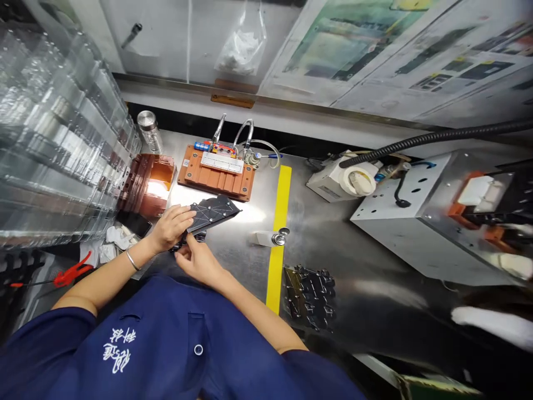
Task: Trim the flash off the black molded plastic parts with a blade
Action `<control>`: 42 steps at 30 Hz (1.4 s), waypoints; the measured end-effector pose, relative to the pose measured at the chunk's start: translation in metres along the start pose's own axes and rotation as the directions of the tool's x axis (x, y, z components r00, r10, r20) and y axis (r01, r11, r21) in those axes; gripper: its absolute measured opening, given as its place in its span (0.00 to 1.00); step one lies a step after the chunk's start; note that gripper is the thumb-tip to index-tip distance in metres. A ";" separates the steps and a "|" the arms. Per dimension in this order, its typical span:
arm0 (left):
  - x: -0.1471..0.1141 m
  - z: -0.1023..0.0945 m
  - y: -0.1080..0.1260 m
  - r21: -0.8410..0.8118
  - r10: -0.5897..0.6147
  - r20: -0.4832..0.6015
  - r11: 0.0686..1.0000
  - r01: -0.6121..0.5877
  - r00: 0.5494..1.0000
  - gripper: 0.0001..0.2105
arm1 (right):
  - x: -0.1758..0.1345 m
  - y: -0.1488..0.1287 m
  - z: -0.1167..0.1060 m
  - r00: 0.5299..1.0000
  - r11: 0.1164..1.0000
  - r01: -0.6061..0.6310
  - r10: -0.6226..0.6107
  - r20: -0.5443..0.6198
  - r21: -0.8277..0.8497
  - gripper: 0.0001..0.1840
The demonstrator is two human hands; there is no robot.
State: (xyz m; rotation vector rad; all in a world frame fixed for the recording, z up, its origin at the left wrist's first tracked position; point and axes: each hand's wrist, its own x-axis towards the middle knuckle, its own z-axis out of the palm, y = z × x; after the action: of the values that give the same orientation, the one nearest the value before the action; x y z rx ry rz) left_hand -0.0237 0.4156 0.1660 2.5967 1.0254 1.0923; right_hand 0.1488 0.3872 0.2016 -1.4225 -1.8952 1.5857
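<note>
A flat black plastic part (214,212), with ribs and small shiny round spots on its face, is held at a tilt above the metal bench in front of my body. My left hand (171,226) is closed on its left end, fingers lying over the top. Lower down, my right hand (200,260) has its fingers curled at the part's near edge, where more black plastic shows beneath. The fingertips there are partly hidden. Just beyond the part stands an orange-brown fixture (219,186) with a white ruled strip and metal hoses.
Yellow tape (275,278) crosses the bench, with a small bottle with a metal top (278,238) on it. Several black parts (310,297) lie right of it. Stacked clear trays (54,139) rise at left, near a red-handled tool (73,272). A grey machine (428,222) stands right.
</note>
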 end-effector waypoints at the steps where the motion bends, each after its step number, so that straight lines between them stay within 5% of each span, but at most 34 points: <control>1: 0.000 -0.008 0.004 0.038 0.024 -0.045 0.999 -0.022 0.999 0.15 | -0.005 -0.006 0.004 0.991 0.986 0.075 -0.090 0.097 0.149 0.19; 4: 0.002 -0.057 0.015 0.197 0.035 -0.137 0.980 -0.007 0.990 0.17 | -0.015 -0.001 -0.006 0.934 0.852 0.100 -0.259 0.248 0.513 0.28; 7: 0.001 -0.140 0.030 0.462 -0.011 -0.255 0.877 0.132 0.967 0.22 | -0.001 0.023 -0.027 0.986 0.846 0.090 -0.151 0.074 0.526 0.26; 9: -0.001 -0.201 0.042 0.650 -0.026 -0.406 0.694 0.309 0.913 0.25 | 0.023 0.036 -0.030 0.995 0.921 0.096 -0.077 -0.065 0.377 0.25; 12: -0.006 -0.274 0.052 0.712 -0.074 -0.606 0.392 0.582 0.792 0.25 | 0.062 0.038 -0.011 0.981 0.987 0.161 -0.158 -0.115 0.017 0.24; 14: -0.010 -0.304 0.046 0.667 -0.186 -0.672 0.269 0.695 0.717 0.23 | 0.088 0.027 0.014 0.960 0.930 0.235 -0.267 -0.081 -0.284 0.24; 17: -0.016 -0.320 0.023 0.601 -0.467 -0.667 0.122 0.790 0.580 0.21 | 0.124 0.003 0.057 0.933 0.767 0.292 -0.361 -0.009 -0.571 0.26; 20: -0.021 -0.313 0.009 0.593 -0.742 -0.490 0.101 0.799 0.458 0.26 | 0.155 -0.008 0.097 0.930 0.721 0.308 -0.366 0.037 -0.621 0.35; 22: -0.023 -0.296 0.012 0.562 -0.753 -0.441 0.193 0.804 0.489 0.28 | 0.166 -0.004 0.116 0.934 0.701 0.310 -0.352 0.067 -0.642 0.37; 25: -0.028 -0.249 0.023 0.397 -0.627 -0.503 0.444 0.803 0.595 0.20 | 0.170 0.008 0.129 0.931 0.689 0.334 -0.349 0.109 -0.644 0.24; 27: -0.035 -0.206 0.020 0.157 -0.756 -0.343 0.539 0.827 0.558 0.14 | 0.165 0.016 0.127 0.926 0.697 0.349 -0.359 0.117 -0.626 0.17; 28: -0.040 -0.183 0.012 0.019 -0.868 -0.195 0.462 0.887 0.456 0.13 | 0.162 0.019 0.125 0.924 0.706 0.353 -0.365 0.112 -0.614 0.17; 30: -0.049 -0.142 -0.015 -0.217 -0.993 0.040 0.096 0.971 0.107 0.12 | 0.152 0.024 0.118 0.919 0.726 0.360 -0.383 0.090 -0.586 0.18; 31: -0.053 -0.125 -0.032 -0.258 -0.996 0.084 0.010 0.966 0.032 0.13 | 0.146 0.025 0.114 0.915 0.735 0.367 -0.395 0.080 -0.570 0.18; 33: -0.060 -0.098 -0.064 -0.327 -0.990 0.137 -0.078 0.942 -0.034 0.14 | 0.133 0.026 0.106 0.904 0.752 0.394 -0.422 0.073 -0.528 0.18; 37: -0.065 -0.070 -0.093 -0.445 -0.981 0.185 -0.035 0.895 0.053 0.11 | 0.115 0.019 0.091 0.873 0.784 0.473 -0.480 0.091 -0.401 0.14; 42: -0.052 -0.063 -0.073 -0.456 -0.932 0.159 0.223 0.862 0.326 0.07 | 0.129 -0.006 0.067 0.870 0.852 0.448 -0.485 -0.086 -0.271 0.17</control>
State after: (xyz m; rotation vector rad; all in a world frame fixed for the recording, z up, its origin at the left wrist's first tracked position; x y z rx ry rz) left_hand -0.1315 0.4298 0.1546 1.0708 1.6893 0.9577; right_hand 0.0361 0.4533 0.1378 -1.0096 -2.1837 1.0149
